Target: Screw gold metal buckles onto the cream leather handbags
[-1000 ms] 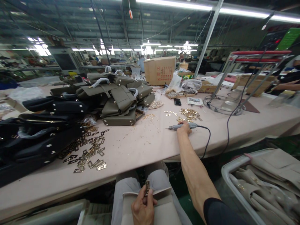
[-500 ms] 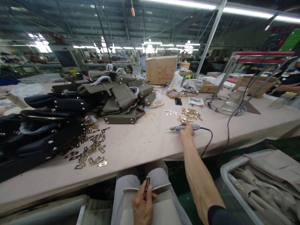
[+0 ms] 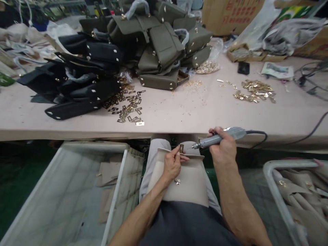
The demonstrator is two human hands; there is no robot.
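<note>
A beige leather bag piece (image 3: 188, 179) lies on my lap. My left hand (image 3: 172, 164) pinches a small gold metal plate (image 3: 181, 148) against its top edge. My right hand (image 3: 223, 146) is wrapped around a grey corded electric screwdriver (image 3: 220, 137), whose tip points left at the plate. A small gold fitting (image 3: 177, 181) sits on the bag piece below my left hand.
The pink table (image 3: 179, 109) holds black bags (image 3: 77, 82), olive bags (image 3: 164, 44), two piles of gold metal plates (image 3: 126, 106) (image 3: 253, 91), a phone (image 3: 243, 67) and a cardboard box (image 3: 230, 13). A grey bin (image 3: 64, 191) stands left of my knees, another with beige pieces (image 3: 299, 194) on the right.
My right hand lifted the screwdriver off the table and brought it down to my lap beside the plate. My view tilted down toward the lap.
</note>
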